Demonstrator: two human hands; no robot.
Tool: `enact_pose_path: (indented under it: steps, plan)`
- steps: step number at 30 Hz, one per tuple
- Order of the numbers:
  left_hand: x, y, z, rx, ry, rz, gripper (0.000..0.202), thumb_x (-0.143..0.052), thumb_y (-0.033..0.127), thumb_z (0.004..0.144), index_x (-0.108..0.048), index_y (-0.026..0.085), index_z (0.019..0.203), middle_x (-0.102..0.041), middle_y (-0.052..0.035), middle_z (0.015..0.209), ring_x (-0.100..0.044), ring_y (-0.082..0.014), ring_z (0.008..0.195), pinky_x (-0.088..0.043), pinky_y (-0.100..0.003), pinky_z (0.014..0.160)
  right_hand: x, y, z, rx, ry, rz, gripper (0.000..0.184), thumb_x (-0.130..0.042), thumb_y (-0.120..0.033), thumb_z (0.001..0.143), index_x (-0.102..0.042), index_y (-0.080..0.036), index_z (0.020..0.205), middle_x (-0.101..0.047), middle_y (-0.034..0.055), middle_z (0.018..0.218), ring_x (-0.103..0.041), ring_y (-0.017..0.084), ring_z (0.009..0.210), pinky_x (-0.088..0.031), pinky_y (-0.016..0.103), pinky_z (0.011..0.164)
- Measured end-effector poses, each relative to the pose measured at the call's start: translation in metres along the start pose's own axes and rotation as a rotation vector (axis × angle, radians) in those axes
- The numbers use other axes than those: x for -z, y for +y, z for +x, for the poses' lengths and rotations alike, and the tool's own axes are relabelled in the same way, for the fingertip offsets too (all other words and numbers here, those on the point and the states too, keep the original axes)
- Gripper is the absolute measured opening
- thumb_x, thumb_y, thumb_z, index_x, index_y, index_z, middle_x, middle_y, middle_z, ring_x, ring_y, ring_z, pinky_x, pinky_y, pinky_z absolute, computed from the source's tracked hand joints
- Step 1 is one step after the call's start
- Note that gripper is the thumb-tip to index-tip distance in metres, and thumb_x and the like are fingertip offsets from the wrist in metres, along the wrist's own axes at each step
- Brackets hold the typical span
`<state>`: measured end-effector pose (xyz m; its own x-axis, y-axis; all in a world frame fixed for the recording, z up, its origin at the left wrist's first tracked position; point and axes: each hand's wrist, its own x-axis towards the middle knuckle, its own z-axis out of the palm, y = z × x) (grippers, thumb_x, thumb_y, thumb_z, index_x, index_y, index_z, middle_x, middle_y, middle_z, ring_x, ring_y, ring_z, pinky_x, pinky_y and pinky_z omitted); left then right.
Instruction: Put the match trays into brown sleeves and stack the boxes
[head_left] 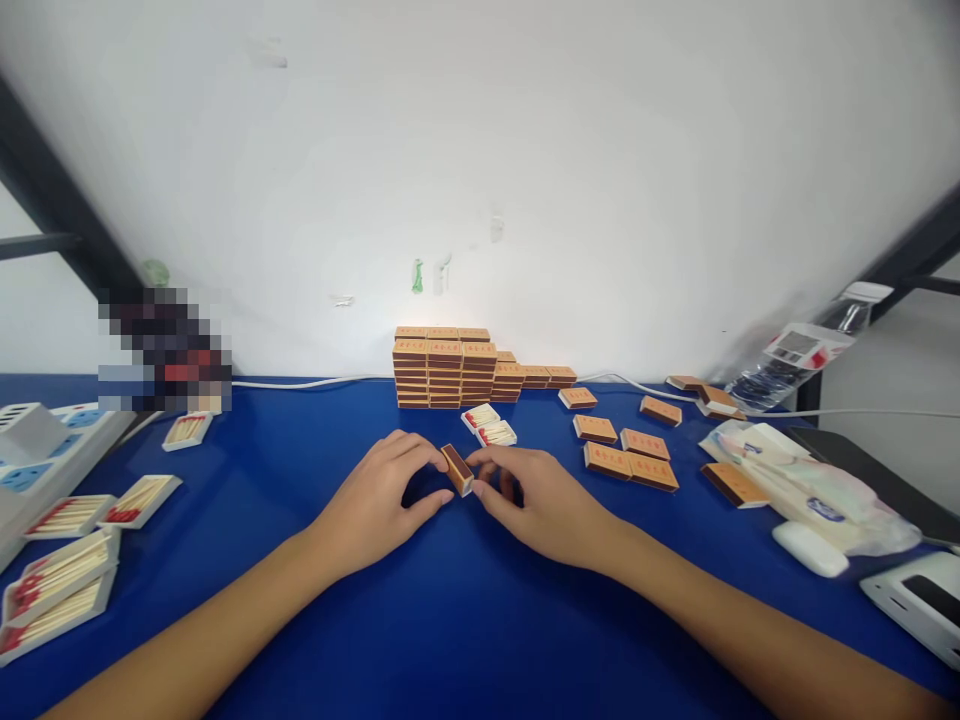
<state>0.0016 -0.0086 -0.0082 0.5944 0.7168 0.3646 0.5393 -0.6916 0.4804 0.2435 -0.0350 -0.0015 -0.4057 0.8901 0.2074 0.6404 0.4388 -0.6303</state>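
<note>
A matchbox [457, 471] is held on its side between my two hands, its dark brown striking strip facing up. My left hand [379, 492] pinches it from the left, index fingertip at the far end and thumb lower down. From the right, the thumb and fingers of my right hand [544, 500] close on the near end. Just beyond lie two white open trays of red-tipped matches [489, 425]. Behind them, a stacked block of matchboxes [444, 375] stands near the wall, with lower stacks [507, 380] stepping down to its right.
Several loose matchboxes [630, 466] are spread to the right. Beyond them are a tissue pack [817, 495], a white rounded case [810, 548] and a leaning bottle [810, 345]. More match trays [64, 585] and a power strip [75, 440] occupy the left. A white cable [315, 384] runs along the wall.
</note>
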Motion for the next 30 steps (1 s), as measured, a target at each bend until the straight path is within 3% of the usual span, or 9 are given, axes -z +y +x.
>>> enact_pose_path:
  steps: [6,10,13,18,22,25,28,30]
  plan:
    - [-0.003,-0.005,-0.003,0.037,0.039,0.022,0.023,-0.068,0.026,0.098,-0.061,0.027,0.120,-0.062,-0.0085,0.144,-0.055,-0.0299,0.136,-0.043,-0.051,0.114,0.001,0.009,0.003,-0.004,0.068,0.002,0.034,-0.063,-0.035,0.099,-0.065,-0.021,0.129,-0.075,0.0058,0.106,-0.063,0.017,0.071,-0.052,0.036,0.072]
    - [-0.005,-0.004,-0.002,0.062,0.016,0.035,0.015,-0.060,0.029,0.103,-0.060,0.027,0.118,-0.071,-0.0048,0.124,-0.060,-0.0277,0.125,-0.041,-0.050,0.111,-0.006,0.008,0.004,-0.008,0.084,-0.023,0.044,-0.070,-0.044,0.096,-0.063,-0.021,0.133,-0.076,0.0053,0.104,-0.065,0.018,0.073,-0.053,0.037,0.074]
    - [-0.005,0.001,-0.001,0.070,0.008,0.043,0.007,-0.057,0.028,0.104,-0.062,0.026,0.110,-0.073,-0.0015,0.109,-0.064,-0.0252,0.112,-0.041,-0.048,0.106,-0.007,0.014,0.005,-0.015,0.116,-0.073,0.036,-0.063,-0.034,0.100,-0.061,-0.021,0.134,-0.076,0.0052,0.102,-0.067,0.019,0.073,-0.054,0.037,0.074]
    - [-0.003,0.002,-0.001,0.069,0.014,0.048,0.016,-0.062,0.025,0.101,-0.063,0.027,0.117,-0.073,-0.0007,0.109,-0.064,-0.0242,0.110,-0.043,-0.045,0.102,0.001,0.026,0.005,0.113,0.109,-0.197,0.039,-0.069,-0.039,0.098,-0.062,-0.023,0.134,-0.067,0.0132,0.133,-0.069,0.028,0.106,-0.058,0.044,0.089]
    - [0.000,-0.004,-0.001,0.061,0.030,0.069,0.022,-0.064,0.026,0.101,-0.064,0.027,0.123,-0.074,-0.0016,0.108,-0.064,-0.0244,0.109,-0.044,-0.045,0.101,0.005,0.028,0.004,0.112,0.036,-0.201,0.043,-0.073,-0.035,0.095,-0.063,-0.021,0.135,-0.071,0.0131,0.120,-0.070,0.028,0.103,-0.059,0.043,0.086]
    - [0.003,-0.007,0.000,0.043,0.071,0.099,0.025,-0.066,0.025,0.100,-0.064,0.026,0.124,-0.074,-0.0017,0.107,-0.064,-0.0242,0.110,-0.044,-0.046,0.103,0.021,0.033,0.010,0.127,0.103,-0.191,0.041,-0.073,-0.034,0.095,-0.064,-0.020,0.133,-0.073,0.0111,0.112,-0.070,0.025,0.093,-0.058,0.040,0.083]
    - [0.007,-0.008,0.001,0.034,0.087,0.110,0.024,-0.066,0.026,0.100,-0.065,0.025,0.124,-0.075,-0.0019,0.106,-0.064,-0.0246,0.109,-0.045,-0.047,0.103,0.056,0.047,0.028,0.085,0.287,-0.216,0.034,-0.070,-0.036,0.095,-0.065,-0.021,0.125,-0.075,0.0095,0.107,-0.068,0.023,0.084,-0.056,0.040,0.079]
    - [0.007,-0.009,0.001,0.035,0.077,0.104,0.024,-0.065,0.028,0.101,-0.065,0.025,0.125,-0.075,-0.0024,0.105,-0.065,-0.0252,0.109,-0.046,-0.048,0.103,0.080,0.062,0.047,-0.015,0.424,-0.219,0.034,-0.072,-0.038,0.093,-0.065,-0.021,0.121,-0.077,0.0103,0.112,-0.067,0.022,0.076,-0.056,0.040,0.075]
